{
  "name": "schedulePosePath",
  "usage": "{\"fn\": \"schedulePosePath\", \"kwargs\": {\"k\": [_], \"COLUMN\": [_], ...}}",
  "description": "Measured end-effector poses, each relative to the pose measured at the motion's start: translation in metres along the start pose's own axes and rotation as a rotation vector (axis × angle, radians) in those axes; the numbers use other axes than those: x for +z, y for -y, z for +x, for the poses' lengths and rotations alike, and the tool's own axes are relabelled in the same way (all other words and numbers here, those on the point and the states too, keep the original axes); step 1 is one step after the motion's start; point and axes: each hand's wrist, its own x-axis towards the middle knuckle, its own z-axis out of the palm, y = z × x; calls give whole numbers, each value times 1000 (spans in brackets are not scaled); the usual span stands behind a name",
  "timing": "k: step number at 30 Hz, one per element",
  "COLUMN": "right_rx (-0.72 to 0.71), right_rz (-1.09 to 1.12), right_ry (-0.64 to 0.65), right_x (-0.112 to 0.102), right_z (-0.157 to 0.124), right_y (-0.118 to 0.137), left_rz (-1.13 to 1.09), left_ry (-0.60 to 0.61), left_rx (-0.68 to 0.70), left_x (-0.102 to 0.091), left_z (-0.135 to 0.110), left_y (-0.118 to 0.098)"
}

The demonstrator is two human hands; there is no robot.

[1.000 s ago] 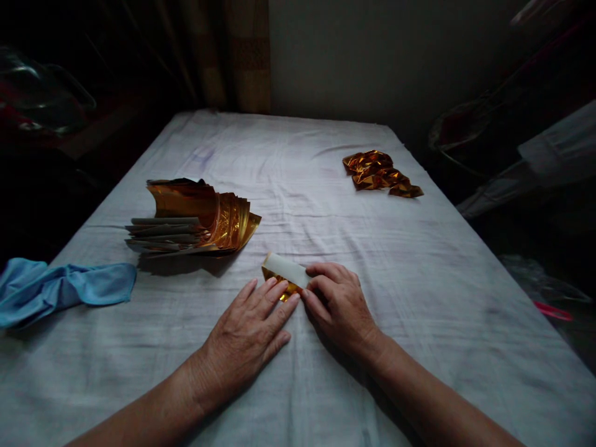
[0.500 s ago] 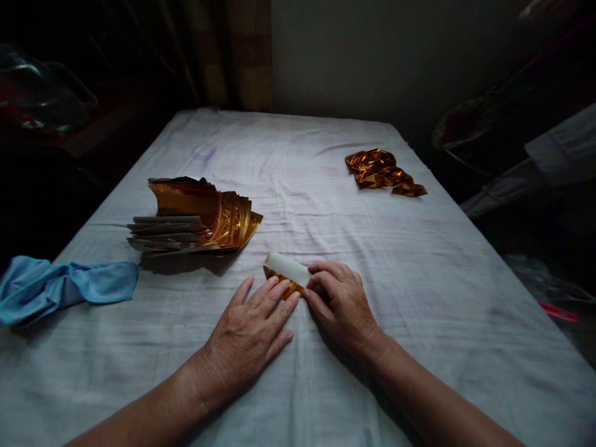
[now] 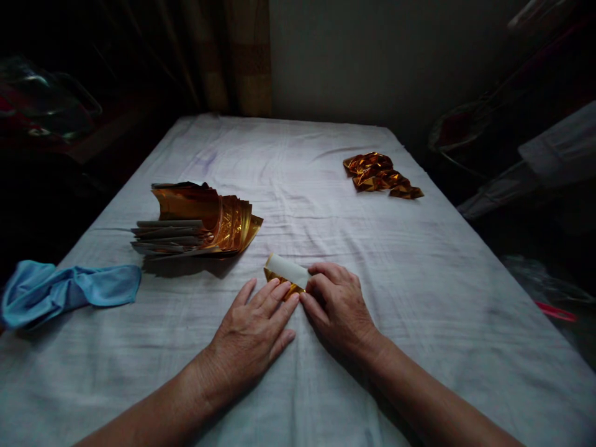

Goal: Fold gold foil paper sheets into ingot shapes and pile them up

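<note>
A small folded piece of gold foil paper lies on the cloth in front of me, its pale side up and a gold strip along the near edge. My left hand rests flat, fingers spread, with its fingertips on that gold strip. At the paper's right end, my right hand has its thumb and bent fingers closed on the corner. The fingers hide this end of the paper. To the upper left stands a fanned stack of gold foil sheets, curled and showing grey backs.
Several folded gold foil pieces lie at the far right of the table. A blue cloth is bunched at the left edge. The white tablecloth is wrinkled. A dark wall stands behind, and something pink shows at the right.
My right thumb has shifted slightly left along the near edge of the paper. My left hand stays almost in place. The view has moved a little.
</note>
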Motion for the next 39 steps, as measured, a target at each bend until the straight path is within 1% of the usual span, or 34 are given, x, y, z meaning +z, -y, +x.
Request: {"fn": "schedulePosePath", "kwargs": {"k": [4,9,17,24,28,33,39], "right_rx": [32,72,48,74,105,110,156], "right_rz": [-9,42,47,-2,36,60,-17], "right_ry": [5,13,3,-12,1,19,-14], "right_x": [2,4,4,7,7,6,10], "right_z": [1,1,1,1,2,3,5], "right_y": [-1,-5,-6,0,-2,-5,6], "left_rz": [-11,-11,-17,-17,-21,-23,-19], "left_ry": [1,-12,-44,-45,-63,-86,-84], "left_rx": [9,40,77,51,51,52,41], "left_x": [-3,-4,1,1,0,-1,1], "left_z": [1,0,-4,-2,0,1,0], "left_y": [1,3,10,6,6,6,4]}}
